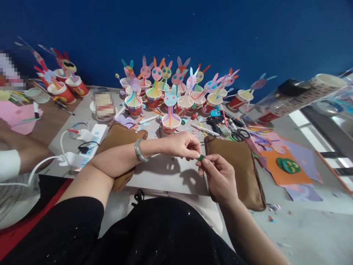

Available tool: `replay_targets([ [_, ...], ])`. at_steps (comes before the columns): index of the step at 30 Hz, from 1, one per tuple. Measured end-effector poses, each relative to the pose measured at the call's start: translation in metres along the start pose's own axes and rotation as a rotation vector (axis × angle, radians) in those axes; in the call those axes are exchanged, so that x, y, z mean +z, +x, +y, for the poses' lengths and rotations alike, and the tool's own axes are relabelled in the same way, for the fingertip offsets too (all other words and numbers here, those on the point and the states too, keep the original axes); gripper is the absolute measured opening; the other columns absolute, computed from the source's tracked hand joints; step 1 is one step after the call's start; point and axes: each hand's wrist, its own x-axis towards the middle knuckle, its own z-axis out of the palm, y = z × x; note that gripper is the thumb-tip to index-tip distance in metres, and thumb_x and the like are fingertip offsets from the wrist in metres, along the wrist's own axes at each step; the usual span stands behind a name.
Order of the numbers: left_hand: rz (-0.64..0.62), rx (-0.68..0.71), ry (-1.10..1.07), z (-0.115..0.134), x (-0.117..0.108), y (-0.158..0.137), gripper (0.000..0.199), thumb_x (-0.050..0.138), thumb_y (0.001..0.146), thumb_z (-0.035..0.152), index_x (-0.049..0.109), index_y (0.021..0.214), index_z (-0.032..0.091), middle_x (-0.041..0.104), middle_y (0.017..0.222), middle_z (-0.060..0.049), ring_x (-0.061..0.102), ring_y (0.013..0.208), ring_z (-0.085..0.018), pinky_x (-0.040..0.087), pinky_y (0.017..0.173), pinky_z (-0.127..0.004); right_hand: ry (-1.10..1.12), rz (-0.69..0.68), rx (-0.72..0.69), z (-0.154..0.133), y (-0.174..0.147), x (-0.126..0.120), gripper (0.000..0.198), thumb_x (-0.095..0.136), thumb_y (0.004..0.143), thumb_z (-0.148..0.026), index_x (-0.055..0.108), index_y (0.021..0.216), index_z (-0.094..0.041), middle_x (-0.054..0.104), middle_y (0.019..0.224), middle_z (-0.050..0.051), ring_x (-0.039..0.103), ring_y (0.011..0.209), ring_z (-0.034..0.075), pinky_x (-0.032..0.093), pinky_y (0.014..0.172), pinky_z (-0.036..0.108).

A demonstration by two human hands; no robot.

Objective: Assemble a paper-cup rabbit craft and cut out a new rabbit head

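Note:
A small dark green piece (pixel 201 157) sits between the fingertips of both hands, above the white tabletop. Its kind is unclear, as the fingers cover most of it. My left hand (pixel 185 144), with a bangle on its wrist, comes in from the left and pinches one side of the piece. From the right, the thumb and fingers of my right hand (pixel 220 176) close on its other side. Just beyond my left hand stands a paper cup (pixel 171 126) with a light blue rabbit-eared paper face on coloured strips.
Behind stand several paper cups (pixel 134 106) with rabbit figures. Brown cushions (pixel 234 173) flank the work spot. Scissors (pixel 239 134) and a black glue gun (pixel 216 123) lie right, by orange paper (pixel 286 173). A power strip (pixel 95 141) and another person's arm (pixel 24 151) are left.

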Motion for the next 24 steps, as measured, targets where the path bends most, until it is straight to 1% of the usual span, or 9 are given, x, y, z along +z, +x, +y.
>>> replay_targets([
  [3, 0.047, 0.015, -0.042, 0.002, -0.003, -0.001, 0.006, 0.07, 0.077, 0.013, 0.067, 0.072, 0.012, 0.064, 0.058, 0.001, 0.057, 0.051, -0.006, 0.041, 0.048, -0.016, -0.111, -0.019, -0.057, -0.004, 0.001, 0.0, 0.023, 0.076, 0.09, -0.042, 0.07, 0.085, -0.02, 0.074, 0.075, 0.001, 0.062, 0.053, 0.01, 0.052, 0.054, 0.024],
  [6, 0.161, 0.049, -0.119, 0.008, -0.007, -0.003, 0.006, 0.067, 0.077, 0.011, 0.064, 0.071, 0.012, 0.063, 0.057, 0.002, 0.056, 0.05, -0.005, 0.043, 0.048, -0.016, -0.297, -0.066, -0.128, -0.009, 0.002, -0.002, 0.019, 0.071, 0.094, -0.038, 0.072, 0.087, -0.02, 0.075, 0.075, 0.002, 0.063, 0.054, 0.011, 0.053, 0.055, 0.025],
  [8, 0.263, 0.082, -0.171, 0.012, -0.01, -0.004, 0.008, 0.065, 0.079, 0.012, 0.062, 0.072, 0.013, 0.063, 0.057, 0.003, 0.057, 0.05, -0.005, 0.042, 0.048, -0.016, -0.451, -0.133, -0.194, -0.011, 0.004, -0.004, 0.017, 0.069, 0.094, -0.035, 0.073, 0.088, -0.02, 0.075, 0.074, 0.002, 0.065, 0.056, 0.013, 0.053, 0.056, 0.026],
  [11, 0.404, 0.122, -0.231, 0.016, -0.013, -0.004, 0.011, 0.064, 0.082, 0.013, 0.06, 0.072, 0.014, 0.062, 0.057, 0.004, 0.056, 0.048, -0.004, 0.041, 0.046, -0.016, -0.665, -0.274, -0.32, -0.01, 0.008, -0.008, 0.014, 0.067, 0.094, -0.032, 0.074, 0.089, -0.02, 0.077, 0.076, 0.003, 0.07, 0.064, 0.016, 0.056, 0.062, 0.028],
  [13, 0.491, 0.139, -0.263, 0.018, -0.015, -0.004, 0.012, 0.064, 0.084, 0.014, 0.059, 0.074, 0.015, 0.06, 0.056, 0.005, 0.055, 0.047, -0.003, 0.04, 0.045, -0.015, -0.77, -0.353, -0.39, -0.006, 0.012, -0.012, 0.015, 0.064, 0.095, -0.032, 0.074, 0.092, -0.021, 0.078, 0.079, 0.004, 0.072, 0.069, 0.018, 0.057, 0.064, 0.029],
  [16, 0.604, 0.163, -0.309, 0.019, -0.018, -0.004, 0.012, 0.065, 0.085, 0.015, 0.058, 0.076, 0.015, 0.057, 0.055, 0.007, 0.053, 0.045, -0.002, 0.037, 0.044, -0.015, -0.888, -0.425, -0.483, 0.0, 0.016, -0.015, 0.017, 0.059, 0.098, -0.031, 0.073, 0.098, -0.021, 0.078, 0.083, 0.006, 0.071, 0.068, 0.018, 0.056, 0.064, 0.029],
  [18, 0.65, 0.181, -0.331, 0.019, -0.021, -0.004, 0.013, 0.066, 0.085, 0.016, 0.058, 0.076, 0.016, 0.056, 0.055, 0.007, 0.052, 0.046, -0.002, 0.036, 0.044, -0.015, -0.953, -0.471, -0.541, 0.003, 0.02, -0.014, 0.018, 0.057, 0.1, -0.03, 0.073, 0.101, -0.021, 0.076, 0.084, 0.006, 0.069, 0.067, 0.016, 0.054, 0.063, 0.028],
  [20, 0.668, 0.192, -0.341, 0.019, -0.022, -0.004, 0.014, 0.068, 0.085, 0.017, 0.058, 0.075, 0.016, 0.056, 0.056, 0.008, 0.052, 0.046, -0.002, 0.036, 0.044, -0.015, -1.028, -0.519, -0.6, 0.006, 0.026, -0.01, 0.02, 0.055, 0.101, -0.028, 0.073, 0.105, -0.021, 0.076, 0.087, 0.007, 0.068, 0.07, 0.017, 0.053, 0.065, 0.028],
  [24, 0.658, 0.184, -0.34, 0.018, -0.022, -0.002, 0.013, 0.069, 0.084, 0.015, 0.059, 0.075, 0.015, 0.056, 0.057, 0.008, 0.052, 0.046, -0.001, 0.038, 0.046, -0.015, -1.258, -0.606, -0.741, 0.011, 0.044, 0.01, 0.024, 0.052, 0.101, -0.022, 0.071, 0.115, -0.017, 0.075, 0.102, 0.012, 0.067, 0.091, 0.023, 0.052, 0.079, 0.035],
])
